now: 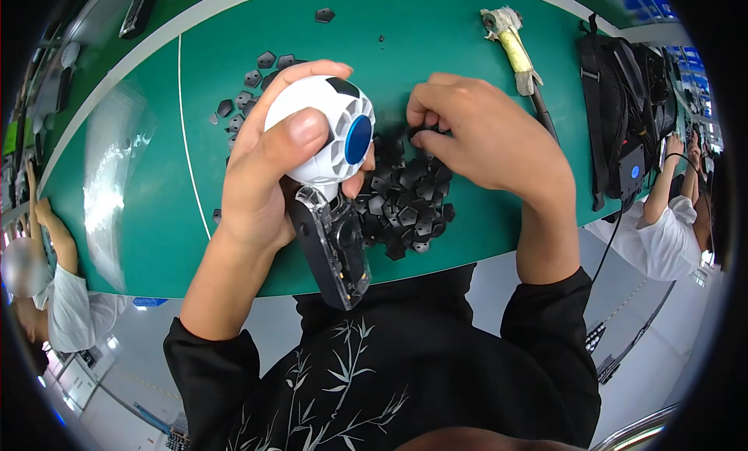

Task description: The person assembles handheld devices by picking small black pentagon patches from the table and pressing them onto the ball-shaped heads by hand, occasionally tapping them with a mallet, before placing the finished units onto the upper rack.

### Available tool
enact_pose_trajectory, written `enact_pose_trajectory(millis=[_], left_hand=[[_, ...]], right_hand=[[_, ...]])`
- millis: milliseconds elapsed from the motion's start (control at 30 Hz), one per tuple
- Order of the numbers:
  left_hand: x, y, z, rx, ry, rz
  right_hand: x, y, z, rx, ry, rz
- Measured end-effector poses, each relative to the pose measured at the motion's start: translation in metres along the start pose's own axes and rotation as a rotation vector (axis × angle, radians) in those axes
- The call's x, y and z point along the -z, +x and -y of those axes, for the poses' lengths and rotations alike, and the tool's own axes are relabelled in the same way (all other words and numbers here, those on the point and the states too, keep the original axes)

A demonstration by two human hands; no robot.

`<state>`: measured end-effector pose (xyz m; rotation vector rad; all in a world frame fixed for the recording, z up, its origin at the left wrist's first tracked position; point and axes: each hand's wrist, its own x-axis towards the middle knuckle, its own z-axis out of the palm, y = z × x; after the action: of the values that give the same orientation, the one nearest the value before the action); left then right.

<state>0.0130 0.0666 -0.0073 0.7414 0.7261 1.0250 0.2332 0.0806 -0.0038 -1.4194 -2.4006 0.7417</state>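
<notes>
My left hand (269, 162) is wrapped round a handheld fan (312, 112) with a white, football-like head. Its round blue centre faces right, and one black pentagon patch sits near the top of the head. The fan's black and clear handle (331, 252) hangs down toward my body. To the right, my right hand (467, 131) is closed in a pinch, with a dark piece, apparently a black pentagon piece (425, 130), partly hidden at its fingertips. Just below lies a heap of black pentagon pieces (405, 205).
More black pentagon pieces (253, 78) lie behind my left hand. A hammer-like tool (514, 49) with a wrapped head lies at the back right, beside a black bag (627, 92). Clear plastic sheeting (113, 178) lies at left. Other people sit at both sides.
</notes>
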Motion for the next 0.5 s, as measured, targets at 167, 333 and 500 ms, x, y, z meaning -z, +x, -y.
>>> enact_pose_trajectory(millis=[167, 333, 500], left_hand=[[-0.017, 0.001, 0.002, -0.070, -0.078, -0.093], [0.011, 0.004, -0.003, 0.030, -0.054, 0.005], [0.023, 0.007, -0.004, 0.189, -0.295, 0.092]], right_hand=[[-0.001, 0.011, 0.004, 0.022, 0.064, -0.103], [0.013, 0.016, 0.012, -0.097, 0.728, -0.189], [0.013, 0.018, 0.010, -0.080, 1.409, -0.107]])
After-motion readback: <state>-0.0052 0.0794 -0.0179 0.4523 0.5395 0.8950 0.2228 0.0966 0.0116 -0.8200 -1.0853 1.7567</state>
